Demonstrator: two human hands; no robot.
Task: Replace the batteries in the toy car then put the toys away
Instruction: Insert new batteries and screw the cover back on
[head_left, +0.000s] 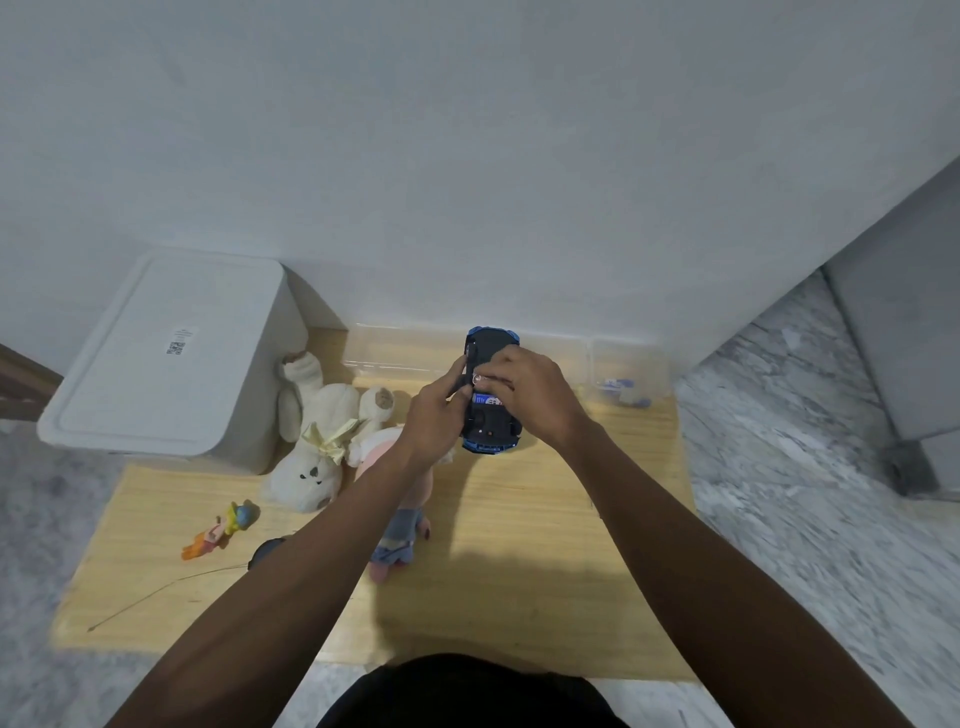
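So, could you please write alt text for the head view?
Two hands hold an upturned blue toy car above a wooden table; the right hand works at its open battery bay. A white storage box and plush toys sit left.

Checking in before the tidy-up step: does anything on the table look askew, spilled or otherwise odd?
Nothing looks spilled or broken. The toy car is held belly-up between left hand and right hand, battery bay exposed, which fits the job. The white plush, doll and small figure lie toppled on the wooden table.
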